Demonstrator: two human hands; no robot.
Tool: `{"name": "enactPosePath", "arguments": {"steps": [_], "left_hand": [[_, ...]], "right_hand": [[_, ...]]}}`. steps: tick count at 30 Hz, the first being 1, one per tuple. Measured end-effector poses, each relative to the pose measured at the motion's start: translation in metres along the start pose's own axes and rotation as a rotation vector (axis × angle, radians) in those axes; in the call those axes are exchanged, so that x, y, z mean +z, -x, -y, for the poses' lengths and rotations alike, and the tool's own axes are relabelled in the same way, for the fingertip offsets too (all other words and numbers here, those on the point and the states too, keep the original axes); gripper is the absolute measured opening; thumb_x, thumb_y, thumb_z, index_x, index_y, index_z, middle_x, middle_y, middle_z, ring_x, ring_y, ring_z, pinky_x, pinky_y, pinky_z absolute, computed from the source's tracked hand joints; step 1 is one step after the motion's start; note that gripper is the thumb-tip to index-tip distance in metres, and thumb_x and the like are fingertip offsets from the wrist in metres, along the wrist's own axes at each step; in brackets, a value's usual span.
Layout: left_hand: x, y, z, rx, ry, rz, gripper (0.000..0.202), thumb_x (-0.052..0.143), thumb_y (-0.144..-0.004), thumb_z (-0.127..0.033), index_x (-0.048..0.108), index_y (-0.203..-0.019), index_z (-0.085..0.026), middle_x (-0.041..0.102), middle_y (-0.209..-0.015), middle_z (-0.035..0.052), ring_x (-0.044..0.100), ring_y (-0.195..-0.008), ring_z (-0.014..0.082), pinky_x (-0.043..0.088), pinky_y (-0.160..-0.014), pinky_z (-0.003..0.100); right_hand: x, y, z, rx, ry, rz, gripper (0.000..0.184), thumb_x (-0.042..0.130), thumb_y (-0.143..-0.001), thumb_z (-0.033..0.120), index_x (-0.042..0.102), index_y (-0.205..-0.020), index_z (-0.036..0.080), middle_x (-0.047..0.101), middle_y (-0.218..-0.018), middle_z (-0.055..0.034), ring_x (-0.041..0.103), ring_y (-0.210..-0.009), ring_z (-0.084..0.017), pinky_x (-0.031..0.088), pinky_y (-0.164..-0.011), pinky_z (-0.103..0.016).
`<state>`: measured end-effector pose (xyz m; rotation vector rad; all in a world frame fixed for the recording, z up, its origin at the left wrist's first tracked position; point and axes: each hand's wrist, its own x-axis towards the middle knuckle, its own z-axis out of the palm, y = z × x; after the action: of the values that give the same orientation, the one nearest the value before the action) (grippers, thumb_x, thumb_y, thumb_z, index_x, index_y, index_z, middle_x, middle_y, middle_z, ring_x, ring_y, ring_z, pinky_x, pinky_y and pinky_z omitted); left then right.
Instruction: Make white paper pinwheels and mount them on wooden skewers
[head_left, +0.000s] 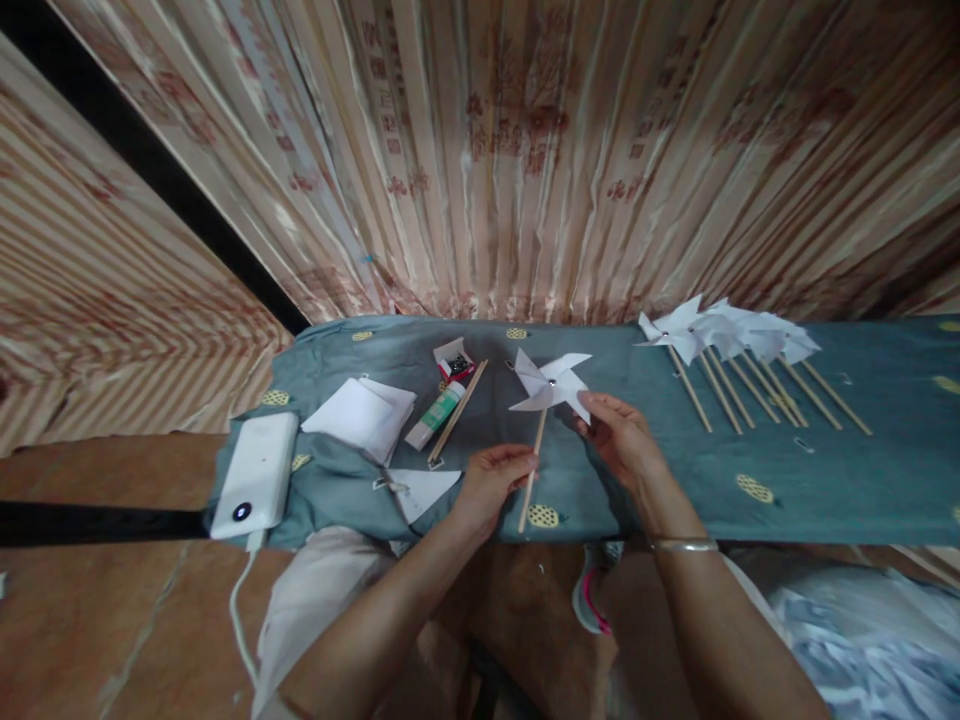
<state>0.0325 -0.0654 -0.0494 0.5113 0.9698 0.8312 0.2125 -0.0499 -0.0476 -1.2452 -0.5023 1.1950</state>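
Note:
A white paper pinwheel (550, 383) on a thin wooden stick (534, 460) is held above the grey-blue cloth (825, 480) covering a low table. My left hand (491, 480) is closed around the lower part of the stick. My right hand (619, 435) pinches the lower right blade of the pinwheel between its fingertips. A silver bangle (684, 545) circles my right wrist.
Several finished pinwheels (731, 335) with sticks lie in a row at the right. To the left lie white paper squares (364, 415), a folded paper triangle (424, 488), a glue stick (436, 413), loose sticks (457, 410), a small box of pins (455, 362) and a white power bank (255, 472) with a cable.

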Motion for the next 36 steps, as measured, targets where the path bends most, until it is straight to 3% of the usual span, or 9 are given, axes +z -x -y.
{"name": "enactPosePath", "arguments": {"steps": [9,18,28,36], "left_hand": [[0.000,-0.001,0.001,0.009,0.017,-0.010,0.048,0.095,-0.033,-0.037,0.074,-0.068,-0.012,0.068,-0.060,0.0002,0.060,-0.054,0.0081,0.048,-0.061,0.021],[0.000,-0.001,0.001,0.013,0.017,-0.008,0.047,0.095,-0.034,-0.036,0.073,-0.068,-0.012,0.068,-0.062,-0.0001,0.060,-0.055,0.0075,0.048,-0.063,0.020],[0.001,-0.001,-0.001,0.018,0.011,-0.009,0.046,0.095,-0.034,-0.036,0.073,-0.067,-0.012,0.068,-0.060,-0.0003,0.060,-0.055,0.0075,0.049,-0.062,0.020],[0.001,-0.003,0.000,0.015,0.023,-0.025,0.046,0.095,-0.033,-0.034,0.073,-0.067,-0.012,0.069,-0.060,-0.0002,0.060,-0.053,0.0075,0.049,-0.060,0.020]], "right_hand": [[0.009,0.008,0.001,0.029,-0.026,0.041,0.033,0.092,-0.046,0.039,0.068,-0.058,0.020,0.060,-0.053,0.0048,0.050,-0.049,-0.006,0.045,-0.048,-0.017],[0.019,0.014,0.002,0.018,-0.002,0.134,0.037,0.091,-0.048,0.042,0.062,-0.050,0.019,0.052,-0.047,0.0060,0.044,-0.047,-0.005,0.038,-0.048,-0.019],[0.026,0.016,-0.002,0.034,0.029,0.171,0.038,0.089,-0.049,0.043,0.060,-0.051,0.019,0.059,-0.053,0.0044,0.049,-0.050,-0.008,0.041,-0.052,-0.023],[0.020,0.015,0.002,0.016,0.141,0.159,0.045,0.084,-0.050,0.060,0.067,-0.057,0.019,0.065,-0.057,0.0011,0.051,-0.051,-0.009,0.040,-0.053,-0.022]]}}
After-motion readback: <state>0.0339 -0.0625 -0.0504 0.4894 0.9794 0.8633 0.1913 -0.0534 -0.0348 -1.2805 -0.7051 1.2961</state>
